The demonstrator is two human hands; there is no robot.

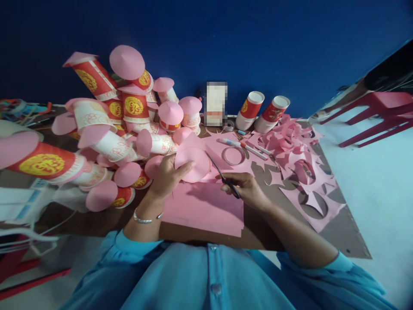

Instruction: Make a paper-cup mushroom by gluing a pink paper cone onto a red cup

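Between the thumb and fingers of my left hand [169,174] is a piece of pink paper [193,163] with a rounded outline, held above the table. My right hand [243,187] grips a pair of scissors [230,185] with dark handles. Their blades point up and left, close by the paper's right edge; I cannot tell whether they touch it. Under both hands lies a stack of pink sheets [206,211]. A tape ring [233,156] and a marker pen [254,150] rest on pink paper just beyond my right hand.
Paper cups with pink cone tops [134,105] are heaped on the left. Two red and white cups [250,110] stand at the back against the blue wall [258,43]. Pink paper offcuts [303,163] cover the table's right side. A red stool [383,107] stands beyond, near a person's leg.
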